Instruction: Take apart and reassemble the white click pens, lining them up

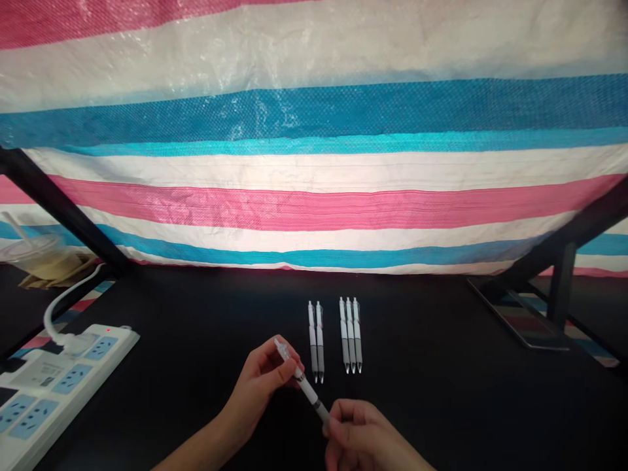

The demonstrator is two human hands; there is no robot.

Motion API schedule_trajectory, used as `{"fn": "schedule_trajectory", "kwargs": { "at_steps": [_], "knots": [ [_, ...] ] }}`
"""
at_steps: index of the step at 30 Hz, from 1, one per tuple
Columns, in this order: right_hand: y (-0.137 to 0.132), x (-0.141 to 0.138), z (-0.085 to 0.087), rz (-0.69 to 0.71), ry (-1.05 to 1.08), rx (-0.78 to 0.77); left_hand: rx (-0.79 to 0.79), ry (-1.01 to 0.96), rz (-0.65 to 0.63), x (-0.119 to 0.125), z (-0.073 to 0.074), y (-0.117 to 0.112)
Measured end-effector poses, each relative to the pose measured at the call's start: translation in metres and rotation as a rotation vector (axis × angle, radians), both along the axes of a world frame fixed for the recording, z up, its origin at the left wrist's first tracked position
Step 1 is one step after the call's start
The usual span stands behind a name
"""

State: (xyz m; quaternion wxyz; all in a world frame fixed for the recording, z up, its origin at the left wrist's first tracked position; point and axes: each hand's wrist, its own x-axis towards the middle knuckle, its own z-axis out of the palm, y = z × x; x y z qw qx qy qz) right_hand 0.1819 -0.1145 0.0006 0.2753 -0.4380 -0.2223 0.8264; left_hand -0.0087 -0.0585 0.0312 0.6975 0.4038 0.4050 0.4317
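A white pen [307, 388] slants between my two hands, just above the black table. My left hand [267, 376] pinches its upper part, near the clip and push button. Around the grey grip end, my right hand [360, 435] is closed, and its fingers hide the tip. Just beyond the hands lie two similar white-and-grey pens [316, 340] side by side, tips toward me. A group of three more such pens [350, 335] rests to their right, parallel to them.
At the left, a white power strip [73, 386] has a plug and cable in it. Behind it stands a lidded plastic cup [36, 255]. A dark tablet or phone [520, 317] lies at the right by a black frame leg. A striped sheet [314, 209] hangs behind the table.
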Motion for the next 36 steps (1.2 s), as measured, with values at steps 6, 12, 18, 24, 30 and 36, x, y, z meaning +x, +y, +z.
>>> {"fn": "schedule_trajectory", "kwargs": {
  "at_steps": [6,12,18,24,30,36],
  "knots": [
    [0.002,-0.003,0.010,0.053,-0.024,0.060,0.027,-0.029,0.015,0.000,0.001,-0.001],
    [0.006,0.000,0.020,0.102,-0.152,0.142,0.022,-0.003,0.054,-0.001,0.001,-0.002],
    [0.006,-0.001,0.018,0.082,-0.134,0.123,0.007,-0.012,0.057,-0.001,0.000,-0.002],
    [0.007,0.000,0.017,0.092,-0.088,0.108,-0.004,-0.023,0.069,0.000,-0.003,0.000],
    [0.007,0.001,0.019,0.131,-0.200,0.176,-0.002,-0.025,0.063,0.000,-0.003,-0.002],
    [0.007,0.001,0.013,0.123,-0.171,0.192,-0.017,-0.020,0.072,0.001,-0.002,-0.001]
  ]
}}
